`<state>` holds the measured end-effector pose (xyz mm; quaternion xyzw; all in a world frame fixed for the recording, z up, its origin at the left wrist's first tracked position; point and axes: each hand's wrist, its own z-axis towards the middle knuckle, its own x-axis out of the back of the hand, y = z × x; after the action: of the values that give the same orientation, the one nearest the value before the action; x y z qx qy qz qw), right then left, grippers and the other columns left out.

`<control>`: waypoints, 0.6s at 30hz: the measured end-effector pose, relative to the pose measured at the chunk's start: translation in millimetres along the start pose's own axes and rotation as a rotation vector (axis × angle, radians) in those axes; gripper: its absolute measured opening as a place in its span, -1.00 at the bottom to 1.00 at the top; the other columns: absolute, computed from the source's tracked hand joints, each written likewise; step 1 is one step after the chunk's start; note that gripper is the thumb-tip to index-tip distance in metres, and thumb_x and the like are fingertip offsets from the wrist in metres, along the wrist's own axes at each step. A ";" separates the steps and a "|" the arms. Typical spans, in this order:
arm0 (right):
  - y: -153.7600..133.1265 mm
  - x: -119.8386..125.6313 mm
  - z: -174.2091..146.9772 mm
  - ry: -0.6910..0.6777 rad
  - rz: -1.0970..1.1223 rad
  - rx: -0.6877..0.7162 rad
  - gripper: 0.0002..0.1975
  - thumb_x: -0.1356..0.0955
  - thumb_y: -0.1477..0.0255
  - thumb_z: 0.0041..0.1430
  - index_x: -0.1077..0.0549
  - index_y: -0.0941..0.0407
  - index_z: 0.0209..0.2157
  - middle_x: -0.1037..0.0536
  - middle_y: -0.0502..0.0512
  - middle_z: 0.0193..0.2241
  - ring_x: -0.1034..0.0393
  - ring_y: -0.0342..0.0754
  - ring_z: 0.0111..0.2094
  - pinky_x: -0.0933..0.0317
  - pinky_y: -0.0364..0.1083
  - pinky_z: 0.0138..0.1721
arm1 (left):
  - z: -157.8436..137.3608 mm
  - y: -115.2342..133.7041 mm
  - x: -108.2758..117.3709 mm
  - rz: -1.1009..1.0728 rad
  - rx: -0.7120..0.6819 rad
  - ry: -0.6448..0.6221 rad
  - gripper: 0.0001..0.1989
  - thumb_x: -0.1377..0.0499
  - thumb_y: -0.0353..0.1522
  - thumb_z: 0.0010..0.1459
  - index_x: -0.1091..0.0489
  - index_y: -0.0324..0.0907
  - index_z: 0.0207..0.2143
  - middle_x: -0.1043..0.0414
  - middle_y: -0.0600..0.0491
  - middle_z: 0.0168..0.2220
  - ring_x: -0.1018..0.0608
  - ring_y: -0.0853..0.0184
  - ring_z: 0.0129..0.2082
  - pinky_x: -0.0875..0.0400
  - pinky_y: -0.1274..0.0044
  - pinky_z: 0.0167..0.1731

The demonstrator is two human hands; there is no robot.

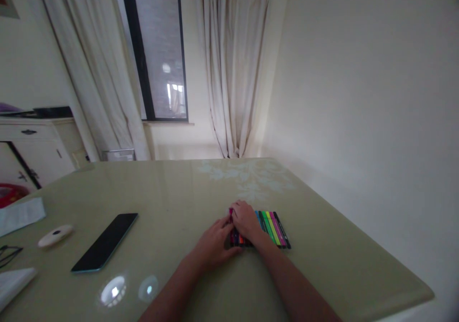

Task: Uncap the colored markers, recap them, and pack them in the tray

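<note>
A row of felt-tip pens (272, 228) with dark ends lies side by side on the table, in green, yellow, pink, blue and black. At the row's left end, my left hand (214, 245) is curved around the pens, its thumb by their near ends and its fingers by the far side. My right hand (246, 220) lies across the left part of the row. Its bent fingers close at the far end of a magenta pen (231, 211), beside my left fingertips. Several pens are partly hidden under my right hand and wrist.
On the pale green, glossy table (161, 193) a dark phone or tablet (105, 243) lies to the left. Beyond it are a white oval object (55, 236), a white paper (21, 215) and glasses (10, 254). A wall (358, 145) borders the table's right side.
</note>
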<state>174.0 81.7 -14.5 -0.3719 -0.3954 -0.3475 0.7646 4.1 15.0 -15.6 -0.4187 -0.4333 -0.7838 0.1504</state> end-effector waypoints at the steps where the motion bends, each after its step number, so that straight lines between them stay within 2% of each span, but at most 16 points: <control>1: -0.7 -0.8 0.8 -0.021 -0.016 -0.015 -0.77 -0.25 0.57 0.27 -0.54 0.11 -0.28 -0.57 0.18 -0.26 -0.41 0.04 -0.19 -0.20 -0.04 -0.12 | 0.5 1.9 -0.8 -0.001 0.003 0.003 -0.24 -0.30 -0.03 0.13 -0.25 -0.06 0.33 -0.21 -0.17 0.36 -0.31 -0.06 0.32 -0.22 0.14 0.29; 7: 6.5 -0.4 5.1 0.001 0.117 -0.054 -0.76 -0.23 0.52 0.29 -0.47 0.11 -0.41 -0.53 0.11 -0.36 -0.37 -0.02 -0.24 -0.17 -0.09 -0.15 | 3.9 4.5 -2.4 0.022 0.074 0.019 -0.10 -0.35 -0.02 0.04 -0.15 -0.10 0.36 -0.37 -0.22 0.25 -0.47 -0.11 0.16 -0.35 0.13 0.15; 11: 6.0 2.4 4.9 0.164 0.287 -0.109 -0.82 -0.25 0.41 0.28 -0.43 0.11 -0.37 -0.51 0.10 -0.34 -0.36 -0.02 -0.25 -0.18 -0.09 -0.16 | 5.6 5.9 -1.6 0.043 0.120 0.006 -0.01 -0.35 0.04 0.00 -0.11 -0.16 0.38 -0.36 -0.27 0.25 -0.49 -0.14 0.14 -0.35 0.14 0.14; 13: 4.1 4.4 3.6 0.206 0.379 -0.161 -0.77 -0.25 0.31 0.31 -0.40 0.10 -0.40 -0.48 0.04 -0.41 -0.33 -0.05 -0.34 -0.16 -0.10 -0.25 | 5.8 7.8 -0.5 0.076 0.175 -0.020 0.01 -0.33 0.05 0.02 -0.09 -0.22 0.39 -0.33 -0.31 0.27 -0.45 -0.15 0.18 -0.32 0.14 0.16; 15: 3.0 7.2 2.2 0.175 0.431 -0.196 -0.65 -0.25 0.21 0.33 -0.34 0.09 -0.48 -0.39 -0.04 -0.54 -0.26 -0.09 -0.45 -0.09 -0.12 -0.35 | 5.4 9.3 0.9 0.118 0.215 -0.047 0.00 -0.31 0.04 0.05 -0.07 -0.26 0.40 -0.31 -0.32 0.28 -0.42 -0.13 0.22 -0.29 0.15 0.19; 18: 4.6 15.6 1.7 0.202 0.453 -0.232 -0.52 -0.24 0.10 0.32 -0.23 0.08 -0.60 -0.23 -0.10 -0.65 -0.12 -0.13 -0.53 0.03 -0.11 -0.42 | 3.7 8.3 2.2 0.152 0.205 -0.071 -0.01 -0.30 0.04 0.07 -0.06 -0.26 0.40 -0.31 -0.30 0.28 -0.41 -0.08 0.24 -0.29 0.18 0.21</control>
<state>184.1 81.6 -1.7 -0.4995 -0.1815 -0.2456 0.8107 9.7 13.4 -8.3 -0.4601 -0.4832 -0.7064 0.2363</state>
